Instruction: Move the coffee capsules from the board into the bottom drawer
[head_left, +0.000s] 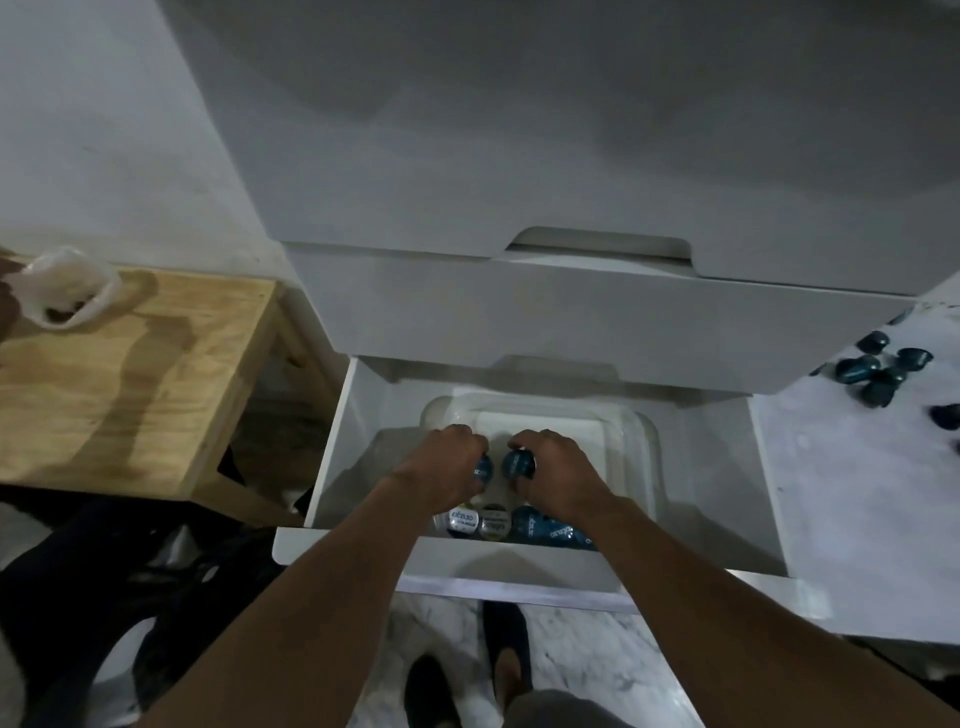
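The white bottom drawer (363, 395) stands pulled open below me, with a clear plastic container (636, 431) inside it. Both hands reach into that container. My left hand (441, 465) is closed on a blue coffee capsule (483, 470). My right hand (558, 462) is closed on another blue capsule (518, 464). Several capsules (524, 522), blue and silver-topped, lie in the container's near end under my wrists. More blue capsules (878, 371) lie scattered on the white marble-look board (857, 493) at the right.
The closed upper drawers (571, 317) overhang the open one. A wooden stool (135, 374) with a crumpled white bag (65, 288) stands at the left. Dark clothing lies on the floor at lower left. My feet (467, 670) stand on marble floor before the drawer.
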